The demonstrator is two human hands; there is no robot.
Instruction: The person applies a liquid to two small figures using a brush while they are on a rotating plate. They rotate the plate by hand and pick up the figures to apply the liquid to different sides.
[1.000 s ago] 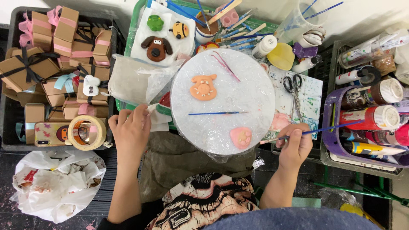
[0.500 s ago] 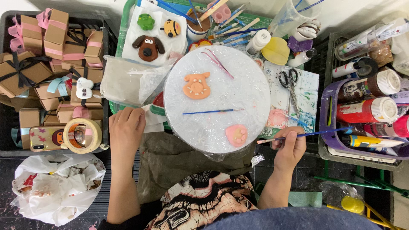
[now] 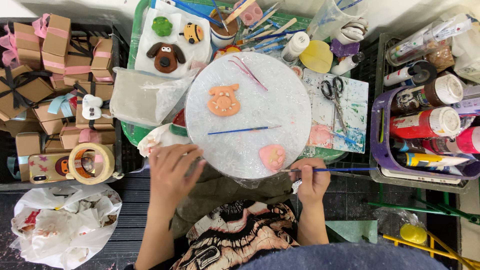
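Note:
A round board wrapped in clear film (image 3: pixel 285 107) lies before me. On it sit an orange clay animal face (image 3: pixel 223 100), a pink clay paw shape (image 3: pixel 272 156) near the front edge, and a loose blue-handled paintbrush (image 3: pixel 244 130). My right hand (image 3: pixel 312 181) holds a thin blue paintbrush (image 3: pixel 330 170) whose tip reaches toward the pink paw. My left hand (image 3: pixel 172 172) rests with fingers spread at the board's front left edge, touching it.
Small kraft gift boxes with ribbons (image 3: pixel 45 65) fill a crate at left, with a tape roll (image 3: pixel 91 163) and phone (image 3: pixel 47 167). Clay figures on white paper (image 3: pixel 167 42), scissors (image 3: pixel 332 95), a paint-stained palette (image 3: pixel 350 117) and paint bottles in a purple basket (image 3: pixel 425 122) surround the board.
The view shifted slightly; both hands stay at the board's front edge, and the right hand's brush has come closer to the pink paw.

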